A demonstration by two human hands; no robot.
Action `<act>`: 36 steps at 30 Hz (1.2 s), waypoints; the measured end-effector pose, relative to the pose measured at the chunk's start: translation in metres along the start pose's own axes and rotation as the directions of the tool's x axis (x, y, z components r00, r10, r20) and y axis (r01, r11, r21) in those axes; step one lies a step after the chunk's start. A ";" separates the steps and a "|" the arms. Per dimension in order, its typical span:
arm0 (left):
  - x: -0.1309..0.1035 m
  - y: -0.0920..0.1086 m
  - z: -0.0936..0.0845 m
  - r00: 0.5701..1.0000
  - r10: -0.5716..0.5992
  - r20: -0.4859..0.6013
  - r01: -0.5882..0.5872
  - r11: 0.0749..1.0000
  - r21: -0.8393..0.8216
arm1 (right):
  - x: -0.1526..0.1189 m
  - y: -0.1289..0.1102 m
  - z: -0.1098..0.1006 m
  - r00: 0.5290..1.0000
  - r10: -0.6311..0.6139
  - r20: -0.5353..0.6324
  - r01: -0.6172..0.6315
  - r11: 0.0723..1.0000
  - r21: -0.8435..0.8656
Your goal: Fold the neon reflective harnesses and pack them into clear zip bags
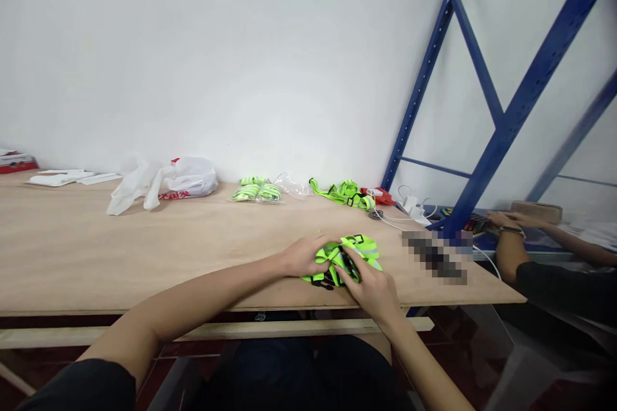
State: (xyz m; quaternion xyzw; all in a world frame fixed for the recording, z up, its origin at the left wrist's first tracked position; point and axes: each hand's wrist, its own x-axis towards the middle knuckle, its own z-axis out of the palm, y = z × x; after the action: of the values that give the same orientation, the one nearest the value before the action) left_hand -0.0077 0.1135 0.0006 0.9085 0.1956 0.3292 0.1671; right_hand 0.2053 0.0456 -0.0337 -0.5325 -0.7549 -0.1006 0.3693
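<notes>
Both my dark-clad thighs [337, 366] sit nearest, below a pale wooden bar [308, 329] that runs under the front edge of the plywood table [144, 257]. Just in from that edge, right of the table's middle, lies the neon strap bundle [369, 247], yellow-green with grey stripes, folded and bunched between my hands. My left hand [303, 258] has its fingers curled over the bundle's left side, gripping it; my right hand [373, 282] pinches the folds near the middle between thumb and fingers. A black buckle [329, 281] pokes out on the side toward me. Off to the right, a dark object [434, 258] is blurred into squares, and I can't tell what it is.

Farther back, a loose neon strap [344, 192] with black sliders lies beside a red packet [383, 196]. Left of it come a clear plastic bag [293, 186], some packed neon straps [255, 189], then a white carrier bag [193, 176] with red print and flat white sheets [72, 177]. At the right rises a blue rack [506, 115], with a co-worker's arm [508, 253] next to its post, a watch [511, 229] at the wrist. A white wall [241, 77] stands behind the table.
</notes>
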 end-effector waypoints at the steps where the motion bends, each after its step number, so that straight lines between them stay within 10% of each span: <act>1: 0.000 -0.001 0.000 0.999 -0.003 -0.033 0.002 1.000 -0.003 | 0.000 0.004 -0.005 0.999 0.012 -0.030 -0.013 0.999 -0.031; 5: -0.001 -0.004 -0.004 0.995 0.007 -0.104 -0.011 0.999 -0.038 | 0.014 0.020 -0.025 0.996 -0.019 -0.088 0.013 0.998 -0.066; 9: -0.003 0.000 -0.010 0.997 0.073 -0.035 -0.076 0.994 -0.075 | 0.044 0.038 -0.029 0.983 -0.089 0.163 0.076 0.994 0.084; 13: -0.004 0.007 -0.010 0.994 0.091 -0.055 -0.095 0.993 -0.064 | 0.062 0.041 -0.013 0.830 -0.197 0.522 -0.093 0.873 0.478; 18: -0.003 0.011 -0.007 0.977 0.071 -0.200 -0.077 0.997 -0.026 | 0.057 0.011 0.005 0.763 -0.285 0.580 -0.308 0.628 0.715; 26: -0.004 0.037 -0.016 0.924 -0.010 -0.382 -0.068 0.980 -0.189 | 0.062 -0.050 0.025 0.978 -0.076 0.193 -0.128 0.507 0.852; 36: -0.013 0.061 -0.046 0.865 0.151 -0.479 -0.209 0.975 -0.069 | 0.060 -0.076 0.012 0.981 -0.093 0.171 -0.114 0.440 0.891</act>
State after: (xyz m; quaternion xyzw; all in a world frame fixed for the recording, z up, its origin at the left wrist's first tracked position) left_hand -0.0324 0.0629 0.0540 0.8040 0.1245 0.5651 0.1369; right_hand 0.1239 0.0650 0.0160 -0.2680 -0.7222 0.3691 0.5199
